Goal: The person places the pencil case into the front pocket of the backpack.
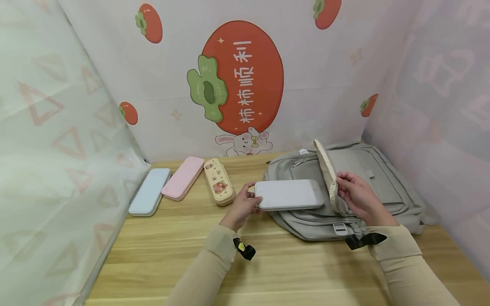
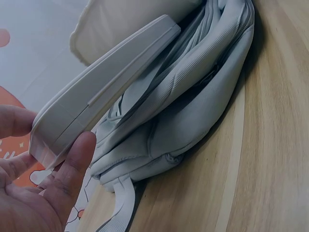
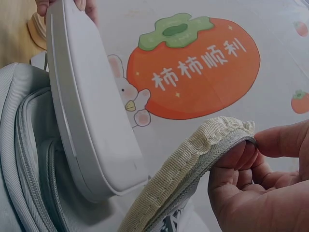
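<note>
My left hand grips one end of a white pencil case, thumb on one side and fingers on the other. The case is held flat above the left part of a grey backpack, which lies on the table. In the left wrist view the case slants up beside the bag's zipped edges. My right hand pinches the cream-bound edge of the backpack's lifted flap. From the right wrist, the flap's edge runs between thumb and fingers, with the case's free end close by.
Left of the backpack lie a yellow pencil case with printed pictures, a pink pencil case and a light blue pencil case. The wooden table is bordered by a printed cloth at the back and sides.
</note>
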`<state>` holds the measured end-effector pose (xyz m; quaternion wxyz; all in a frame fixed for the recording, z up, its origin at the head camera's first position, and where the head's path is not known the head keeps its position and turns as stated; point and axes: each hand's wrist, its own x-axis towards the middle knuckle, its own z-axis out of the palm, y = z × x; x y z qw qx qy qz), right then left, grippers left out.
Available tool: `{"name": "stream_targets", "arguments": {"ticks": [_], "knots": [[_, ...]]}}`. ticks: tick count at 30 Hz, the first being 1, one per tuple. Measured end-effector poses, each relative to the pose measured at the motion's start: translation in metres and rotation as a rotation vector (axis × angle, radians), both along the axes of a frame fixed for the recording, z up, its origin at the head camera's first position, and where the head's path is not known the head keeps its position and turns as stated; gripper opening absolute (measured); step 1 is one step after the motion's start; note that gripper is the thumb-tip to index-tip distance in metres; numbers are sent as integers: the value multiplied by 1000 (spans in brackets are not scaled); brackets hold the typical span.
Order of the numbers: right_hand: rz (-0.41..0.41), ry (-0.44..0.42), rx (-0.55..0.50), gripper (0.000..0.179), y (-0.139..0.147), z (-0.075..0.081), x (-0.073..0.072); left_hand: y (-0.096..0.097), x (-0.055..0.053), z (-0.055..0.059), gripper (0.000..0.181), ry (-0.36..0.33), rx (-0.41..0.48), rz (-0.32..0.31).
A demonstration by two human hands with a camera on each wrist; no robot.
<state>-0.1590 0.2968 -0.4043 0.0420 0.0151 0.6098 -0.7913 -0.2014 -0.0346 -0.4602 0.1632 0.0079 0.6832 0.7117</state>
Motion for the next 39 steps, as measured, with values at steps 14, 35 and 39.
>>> {"name": "stream_targets", "arguments": {"ticks": [14,35,39], "knots": [[-1,38,-38,10,3,-2,3,24,0,-4,58,-32,7,-25],[10,43,-41,10,3,-2,3,49,-4,-1,58,-5,13,-54],[14,46,-48,10,4,-2,3,53,-6,-2,57,-2,11,-48]]}}
